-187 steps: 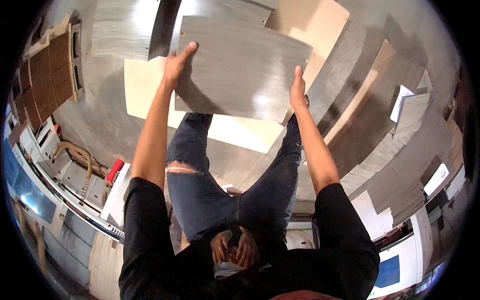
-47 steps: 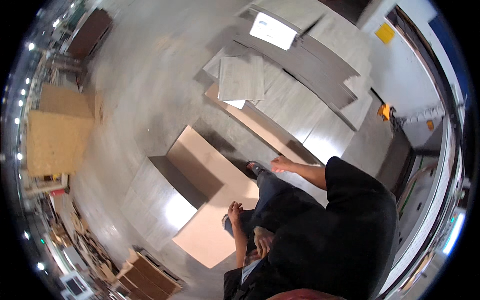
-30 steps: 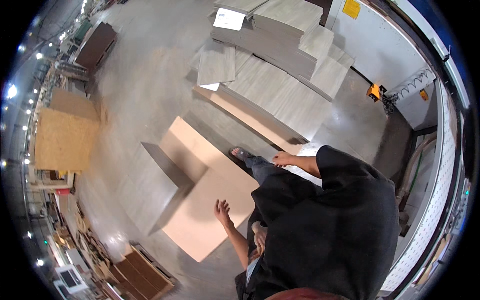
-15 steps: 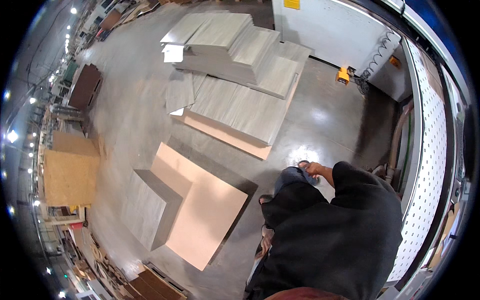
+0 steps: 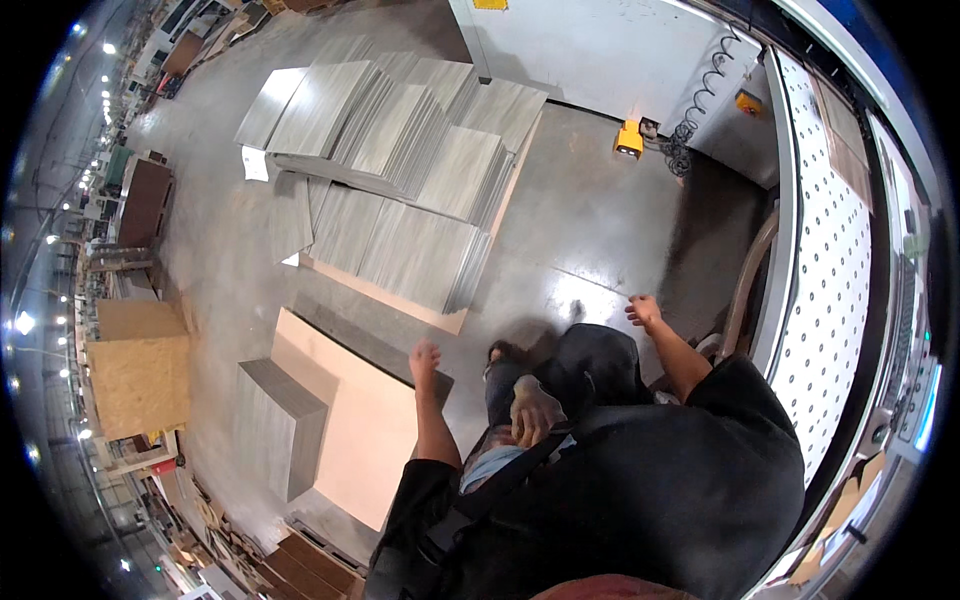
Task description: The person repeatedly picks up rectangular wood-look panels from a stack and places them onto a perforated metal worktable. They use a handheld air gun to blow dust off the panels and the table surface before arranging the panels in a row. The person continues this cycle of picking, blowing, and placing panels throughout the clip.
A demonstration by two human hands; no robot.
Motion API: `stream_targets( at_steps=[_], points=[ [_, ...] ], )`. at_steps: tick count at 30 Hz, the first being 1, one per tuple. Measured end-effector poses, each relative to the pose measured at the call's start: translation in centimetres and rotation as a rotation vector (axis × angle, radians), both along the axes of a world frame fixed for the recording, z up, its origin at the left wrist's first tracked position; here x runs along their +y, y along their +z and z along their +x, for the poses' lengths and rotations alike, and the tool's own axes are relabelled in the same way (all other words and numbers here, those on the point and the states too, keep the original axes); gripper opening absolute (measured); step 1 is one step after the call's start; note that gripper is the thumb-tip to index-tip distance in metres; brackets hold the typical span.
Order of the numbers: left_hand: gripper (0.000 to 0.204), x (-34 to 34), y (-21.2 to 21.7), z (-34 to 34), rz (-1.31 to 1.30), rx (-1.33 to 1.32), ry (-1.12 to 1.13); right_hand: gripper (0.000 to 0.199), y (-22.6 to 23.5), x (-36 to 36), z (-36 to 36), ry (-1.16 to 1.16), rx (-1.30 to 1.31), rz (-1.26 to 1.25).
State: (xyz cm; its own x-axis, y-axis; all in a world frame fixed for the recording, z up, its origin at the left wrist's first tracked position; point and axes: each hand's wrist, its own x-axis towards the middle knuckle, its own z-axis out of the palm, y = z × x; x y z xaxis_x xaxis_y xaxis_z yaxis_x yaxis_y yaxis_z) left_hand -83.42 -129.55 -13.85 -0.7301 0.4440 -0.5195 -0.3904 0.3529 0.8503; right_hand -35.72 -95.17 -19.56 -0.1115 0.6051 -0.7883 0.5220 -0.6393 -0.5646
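Grey panels (image 5: 400,190) spread in overlapping stacks on the concrete floor (image 5: 590,220), now closer than half a second ago, well ahead of both hands. Left hand (image 5: 425,357) empty, fingers loosely curled, over the edge of the pale board (image 5: 365,430). Right hand (image 5: 645,311) empty too, fingers half open, beside the pegboard wall (image 5: 835,290). Nothing carried; walking toward the stacks, by the look of it. Yellow box (image 5: 628,139) beyond

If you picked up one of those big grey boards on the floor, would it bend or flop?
Probably not: the grey boards lie in flat, straight-edged stacks, so they look stiff. Being wide and thin, one would likely be awkward and need both hands. Pushed, it should slide, not roll.
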Motion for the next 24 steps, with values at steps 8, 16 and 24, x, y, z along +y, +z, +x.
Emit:
stream_targets(
  at_steps=[8, 16, 24],
  points=[
    [0.044, 19.8, -1.8, 5.4, -0.179, 0.102, -0.761, 0.041, 1.0, 7.2, 2.4, -0.18, 0.052, 0.0],
    [0.031, 25.2, -13.2, 6.1, -0.736, -0.396, -1.178, 0.035, -8.9, 5.2, 24.1, -0.259, 0.093, 0.349],
    [0.038, 50.0, -5.3, -1.7, -0.143, 0.045, -0.6, 0.034, -5.3, 20.3, 12.6, 0.025, -0.023, -0.016]
  ],
)
